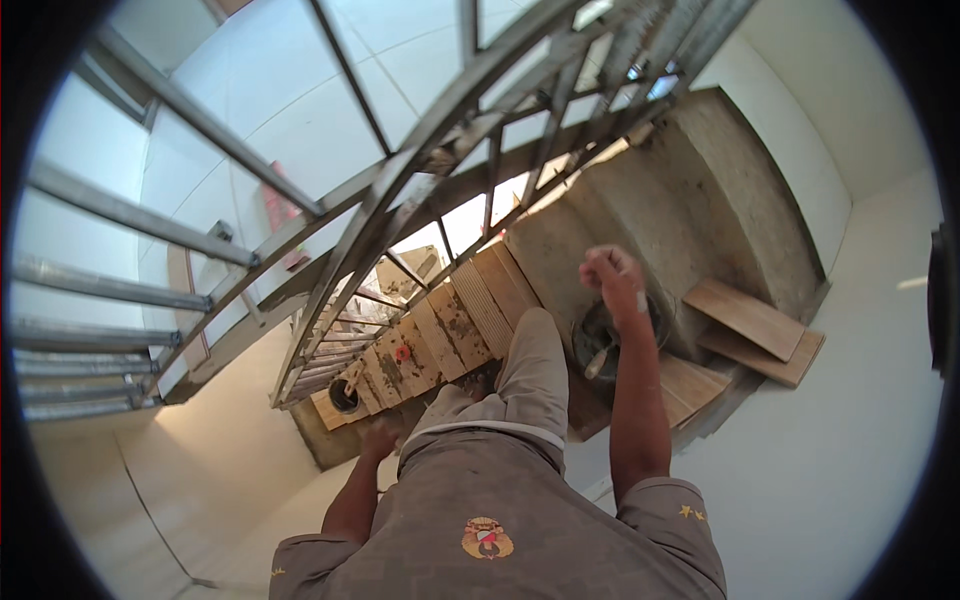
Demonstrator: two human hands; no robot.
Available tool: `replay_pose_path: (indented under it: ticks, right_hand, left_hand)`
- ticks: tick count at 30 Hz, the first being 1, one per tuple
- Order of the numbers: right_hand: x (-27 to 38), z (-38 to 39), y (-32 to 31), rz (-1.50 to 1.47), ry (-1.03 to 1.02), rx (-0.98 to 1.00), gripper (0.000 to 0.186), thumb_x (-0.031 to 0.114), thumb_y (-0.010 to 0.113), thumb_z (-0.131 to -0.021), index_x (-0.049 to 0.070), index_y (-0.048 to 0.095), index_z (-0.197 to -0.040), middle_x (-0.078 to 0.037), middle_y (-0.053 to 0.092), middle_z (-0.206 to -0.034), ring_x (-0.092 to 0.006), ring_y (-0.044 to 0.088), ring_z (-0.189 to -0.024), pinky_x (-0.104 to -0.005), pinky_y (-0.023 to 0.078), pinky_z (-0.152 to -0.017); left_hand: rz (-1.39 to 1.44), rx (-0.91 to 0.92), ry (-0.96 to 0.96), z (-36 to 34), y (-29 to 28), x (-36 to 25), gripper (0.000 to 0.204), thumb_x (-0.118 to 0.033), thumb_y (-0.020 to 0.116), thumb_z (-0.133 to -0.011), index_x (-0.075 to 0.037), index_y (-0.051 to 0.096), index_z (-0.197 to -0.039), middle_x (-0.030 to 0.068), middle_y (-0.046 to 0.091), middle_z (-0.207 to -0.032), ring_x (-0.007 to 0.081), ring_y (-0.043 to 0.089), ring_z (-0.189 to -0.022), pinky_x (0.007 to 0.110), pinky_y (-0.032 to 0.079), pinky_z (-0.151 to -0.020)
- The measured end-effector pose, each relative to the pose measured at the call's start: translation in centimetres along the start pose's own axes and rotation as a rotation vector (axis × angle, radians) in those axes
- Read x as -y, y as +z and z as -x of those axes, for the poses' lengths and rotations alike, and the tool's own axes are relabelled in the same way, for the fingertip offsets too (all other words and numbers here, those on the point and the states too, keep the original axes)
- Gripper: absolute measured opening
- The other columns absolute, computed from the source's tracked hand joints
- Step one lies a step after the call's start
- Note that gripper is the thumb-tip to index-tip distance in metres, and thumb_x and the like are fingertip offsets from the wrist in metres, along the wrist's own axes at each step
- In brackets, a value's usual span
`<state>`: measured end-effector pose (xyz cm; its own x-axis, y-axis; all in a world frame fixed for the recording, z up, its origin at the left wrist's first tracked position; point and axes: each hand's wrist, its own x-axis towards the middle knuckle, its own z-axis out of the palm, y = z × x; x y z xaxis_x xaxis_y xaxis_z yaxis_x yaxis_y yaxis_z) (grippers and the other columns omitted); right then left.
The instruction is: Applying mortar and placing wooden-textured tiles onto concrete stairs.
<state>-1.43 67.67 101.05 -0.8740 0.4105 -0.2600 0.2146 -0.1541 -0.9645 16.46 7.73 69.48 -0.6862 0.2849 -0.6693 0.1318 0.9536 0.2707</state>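
My right hand is raised over the concrete steps with its fingers curled in, and nothing shows in it. Just below it, partly behind my forearm, stands a dark bucket. A tool with a pale handle leans at the bucket; its working end cannot be made out. My left hand hangs low beside my left thigh, small and dim, so its fingers do not show clearly. Wood-look tiles lie on the step right of the bucket, and another tile lies nearer to me.
Tiled steps with smears of mortar descend to the left. A small black bucket and a red object sit on them. A metal railing runs along the far side. Bare concrete steps rise to the right, beside a white wall.
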Motion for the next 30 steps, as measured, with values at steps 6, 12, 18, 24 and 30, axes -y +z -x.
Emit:
replay_pose_path:
  ticks: [6, 12, 18, 24, 30]
  right_hand:
    - [13.9, -3.6, 11.7, 0.459, -0.652, 0.113, 0.023, 0.026, 0.063, -0.094, 0.003, 0.068, -0.094, -0.002, 0.066, -0.079, -0.0115, 0.061, -0.073, -0.0278, 0.049, -0.068]
    - [20.6, -11.5, 19.7, 0.749, -1.302, -0.178, 0.033, 0.028, 0.060, -0.095, 0.003, 0.066, -0.115, -0.015, 0.066, -0.114, -0.0317, 0.060, -0.108, -0.0416, 0.046, -0.095]
    - [20.0, -14.8, 22.3, 0.923, -1.483, -0.430, 0.055, 0.024, 0.064, -0.082, 0.003, 0.053, -0.132, -0.020, 0.058, -0.110, -0.0348, 0.053, -0.110, -0.0462, 0.046, -0.092]
    - [21.3, -15.0, 24.8, 0.319, -1.161, -0.553, 0.065, 0.044, 0.071, -0.082, -0.008, 0.053, -0.117, -0.020, 0.060, -0.109, -0.0356, 0.069, -0.085, -0.0466, 0.055, -0.072]
    - [21.5, -18.9, 24.8, 1.132, -0.728, -0.813, 0.086, 0.070, 0.055, -0.083, -0.008, 0.043, -0.119, -0.026, 0.068, -0.094, -0.0435, 0.069, -0.091, -0.0525, 0.053, -0.080]
  left_hand:
    - [0.045, -0.081, -0.258, 13.0, 7.0, 7.5, 0.028, -0.018, 0.073, -0.079, -0.015, 0.068, -0.107, 0.0056, 0.065, -0.073, 0.0175, 0.066, -0.067, 0.041, 0.053, -0.059]
    - [0.664, -0.532, -0.463, 8.9, 8.6, 1.9, 0.027, -0.033, 0.073, -0.081, -0.006, 0.070, -0.081, 0.0091, 0.066, -0.070, 0.0157, 0.059, -0.061, 0.038, 0.048, -0.057]
    - [1.163, -0.591, -0.617, 9.7, 1.9, -10.6, 0.047, -0.044, 0.077, -0.076, -0.001, 0.065, -0.062, 0.0099, 0.061, -0.058, 0.0172, 0.059, -0.057, 0.038, 0.049, -0.059]
    - [1.080, -0.298, -0.609, 12.4, 6.4, -9.3, 0.041, -0.041, 0.076, -0.076, 0.000, 0.073, -0.086, 0.0169, 0.072, -0.084, 0.0262, 0.070, -0.077, 0.038, 0.054, -0.073]
    - [1.234, -0.495, -0.948, 13.5, 8.4, -6.0, 0.047, -0.045, 0.071, -0.079, 0.001, 0.072, -0.089, 0.0184, 0.072, -0.087, 0.0277, 0.070, -0.083, 0.040, 0.054, -0.079]
